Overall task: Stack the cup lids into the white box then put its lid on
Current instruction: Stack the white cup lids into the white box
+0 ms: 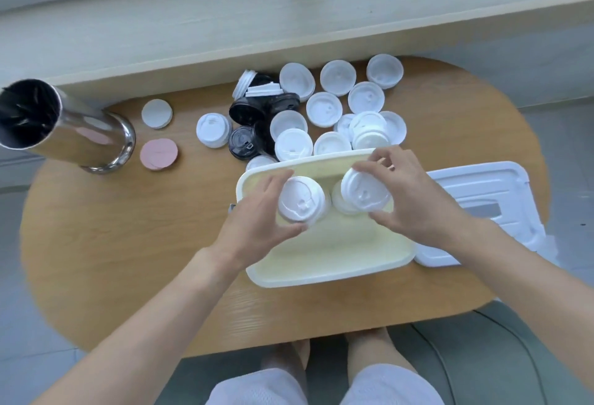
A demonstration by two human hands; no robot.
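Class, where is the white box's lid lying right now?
In the head view, the box lid lies flat on the table, right of the white box, beyond the right hand.

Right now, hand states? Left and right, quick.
Left hand: grips a stack of white cup lids over the white box.
Right hand: grips a second white lid stack over the box.

The scene is evenly and brightly lit; edges are bent by wide-angle distortion, and slight blur is seen throughout.
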